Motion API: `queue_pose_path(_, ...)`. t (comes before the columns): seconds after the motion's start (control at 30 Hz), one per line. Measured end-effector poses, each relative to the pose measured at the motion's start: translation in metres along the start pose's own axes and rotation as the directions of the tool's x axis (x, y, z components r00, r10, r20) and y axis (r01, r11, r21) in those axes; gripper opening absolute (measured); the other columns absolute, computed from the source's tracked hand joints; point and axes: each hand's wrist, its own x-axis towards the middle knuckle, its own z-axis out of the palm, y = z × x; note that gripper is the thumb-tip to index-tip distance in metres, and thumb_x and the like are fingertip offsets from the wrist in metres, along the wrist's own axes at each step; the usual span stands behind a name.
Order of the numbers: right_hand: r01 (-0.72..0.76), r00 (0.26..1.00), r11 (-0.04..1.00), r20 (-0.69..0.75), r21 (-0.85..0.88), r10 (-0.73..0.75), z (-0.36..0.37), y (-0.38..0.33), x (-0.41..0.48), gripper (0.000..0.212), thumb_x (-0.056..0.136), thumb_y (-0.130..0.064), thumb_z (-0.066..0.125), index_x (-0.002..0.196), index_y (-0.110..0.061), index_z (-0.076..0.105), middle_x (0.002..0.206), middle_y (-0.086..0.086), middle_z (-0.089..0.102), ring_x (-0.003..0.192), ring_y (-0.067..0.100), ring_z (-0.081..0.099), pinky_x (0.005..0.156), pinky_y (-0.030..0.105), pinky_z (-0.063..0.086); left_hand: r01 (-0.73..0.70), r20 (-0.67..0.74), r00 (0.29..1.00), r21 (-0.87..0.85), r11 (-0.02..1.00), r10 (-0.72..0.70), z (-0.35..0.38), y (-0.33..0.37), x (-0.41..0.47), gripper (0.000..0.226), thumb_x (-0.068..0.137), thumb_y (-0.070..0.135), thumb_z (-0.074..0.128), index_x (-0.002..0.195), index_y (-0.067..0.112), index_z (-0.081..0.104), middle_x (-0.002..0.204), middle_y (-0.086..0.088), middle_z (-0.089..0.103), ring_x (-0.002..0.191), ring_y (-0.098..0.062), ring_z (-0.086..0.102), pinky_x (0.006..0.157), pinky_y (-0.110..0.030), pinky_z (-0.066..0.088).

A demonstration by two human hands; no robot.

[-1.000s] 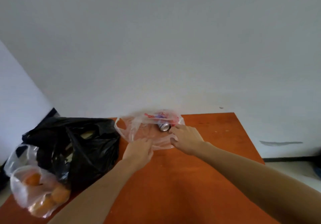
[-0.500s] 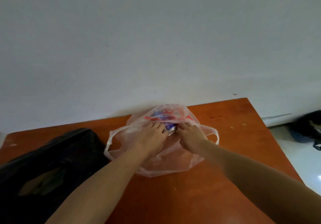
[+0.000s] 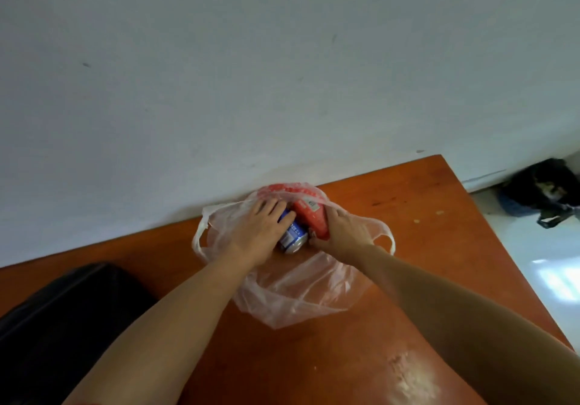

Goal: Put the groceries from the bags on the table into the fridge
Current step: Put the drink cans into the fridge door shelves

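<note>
Groceries lie inside the clear bag [image 3: 298,298], long axes toward me; my left hand [image 3: 255,235] curls over the blue can [image 3: 294,238], my right hand [image 3: 343,235] grips the red pack [image 3: 314,220] beside it.

A plain pale wall [image 3: 282,75] fills the view from nine to three o'clock. An orange-brown table [image 3: 423,203] stands against it; at three o'clock, glossy white floor [image 3: 539,247] reflects light.
</note>
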Motion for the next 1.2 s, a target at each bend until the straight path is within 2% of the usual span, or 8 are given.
queue_pose_path(0.23, -0.098, 0.995, 0.965, 0.011, 0.245, 0.098, -0.003, 0.018, -0.003, 0.072, 0.070, -0.057, 0.073, 0.131, -0.028, 0.049, 0.113, -0.004, 0.065, 0.094, 0.015, 0.060, 0.080, 0.032, 0.049, -0.024, -0.016, 1.000, -0.007, 1.000, 0.024, 0.008, 0.002, 0.016, 0.071, 0.069, 0.032, 0.074, 0.134, 0.022, 0.046, 0.138, -0.010, 0.044, 0.128, -0.034, 0.038, 0.108, -0.050, 0.028)
queue_pose_path(0.3, -0.124, 0.992, 0.928, 0.027, 0.353, 0.122, -0.016, 0.022, -0.010, 0.061, 0.070, -0.059, 0.073, 0.120, -0.027, 0.059, 0.096, -0.007, 0.066, 0.079, 0.010, 0.060, 0.066, 0.028, 0.050, -0.024, 0.005, 1.000, -0.092, 0.996, 0.024, -0.001, 0.002, 0.014, 0.074, 0.066, 0.043, 0.075, 0.131, 0.023, 0.047, 0.138, -0.005, 0.044, 0.127, -0.031, 0.040, 0.106, -0.049, 0.029)
queue_pose_path(0.37, -0.137, 0.988, 0.865, 0.008, 0.483, 0.152, -0.030, 0.025, -0.019, 0.059, 0.067, -0.061, 0.074, 0.114, -0.027, 0.064, 0.087, -0.007, 0.066, 0.074, 0.011, 0.064, 0.066, 0.035, 0.058, 0.023, -0.010, 1.000, -0.227, 0.974, -0.026, -0.015, 0.004, 0.007, 0.078, 0.058, 0.051, 0.078, 0.126, 0.024, 0.050, 0.133, -0.001, 0.051, 0.123, -0.028, 0.046, 0.101, -0.046, 0.033)
queue_pose_path(0.57, -0.142, 0.987, 0.739, 0.033, 0.658, 0.159, -0.083, 0.024, -0.054, 0.056, 0.075, -0.037, 0.078, 0.122, -0.013, 0.061, 0.082, -0.002, 0.063, 0.069, 0.015, 0.069, 0.060, 0.032, 0.061, 0.235, -0.050, 0.929, -0.689, 0.686, -0.368, -0.073, 0.024, -0.024, 0.069, 0.054, 0.040, 0.086, 0.116, 0.034, 0.057, 0.104, 0.014, 0.064, 0.094, -0.009, 0.059, 0.075, -0.026, 0.044)
queue_pose_path(0.67, -0.086, 0.985, 0.734, -0.052, 0.673, 0.163, -0.104, 0.019, -0.071, 0.051, 0.069, -0.042, 0.079, 0.111, -0.017, 0.063, 0.087, 0.001, 0.068, 0.072, 0.015, 0.068, 0.052, 0.026, 0.056, 0.279, -0.049, 0.871, -0.771, 0.573, -0.489, -0.099, 0.033, -0.033, 0.061, 0.058, 0.030, 0.087, 0.111, 0.024, 0.057, 0.099, 0.007, 0.064, 0.091, -0.014, 0.059, 0.071, -0.026, 0.043)
queue_pose_path(0.77, 0.012, 0.975, 0.713, -0.165, 0.701, 0.146, -0.122, 0.015, -0.090, 0.053, 0.064, -0.047, 0.076, 0.107, -0.019, 0.060, 0.091, -0.002, 0.067, 0.079, 0.014, 0.065, 0.060, 0.026, 0.054, 0.256, -0.080, 0.847, -0.805, 0.535, -0.526, -0.126, 0.038, -0.041, 0.064, 0.051, 0.033, 0.087, 0.107, 0.023, 0.057, 0.100, 0.003, 0.066, 0.091, -0.018, 0.061, 0.074, -0.031, 0.049)
queue_pose_path(1.0, 0.113, 0.919, 0.700, -0.342, 0.705, 0.197, -0.138, 0.032, -0.146, 0.059, 0.075, -0.035, 0.075, 0.123, -0.015, 0.048, 0.107, 0.004, 0.061, 0.091, 0.019, 0.062, 0.074, 0.032, 0.058, 0.125, -0.217, 0.850, -0.802, 0.583, -0.480, -0.173, 0.063, -0.055, 0.059, 0.053, 0.034, 0.088, 0.100, 0.024, 0.054, 0.095, 0.004, 0.065, 0.087, -0.019, 0.062, 0.075, -0.037, 0.052)
queue_pose_path(1.2, 0.114, 0.851, 0.894, -0.507, 0.433, 0.137, -0.138, 0.079, -0.234, 0.065, 0.070, -0.041, 0.077, 0.126, -0.022, 0.049, 0.111, -0.003, 0.061, 0.096, 0.016, 0.060, 0.078, 0.026, 0.052, 0.009, -0.327, 0.871, -0.735, 0.678, -0.366, -0.197, 0.122, -0.075, 0.058, 0.058, 0.040, 0.086, 0.102, 0.028, 0.050, 0.096, 0.007, 0.064, 0.086, -0.017, 0.061, 0.071, -0.035, 0.051)
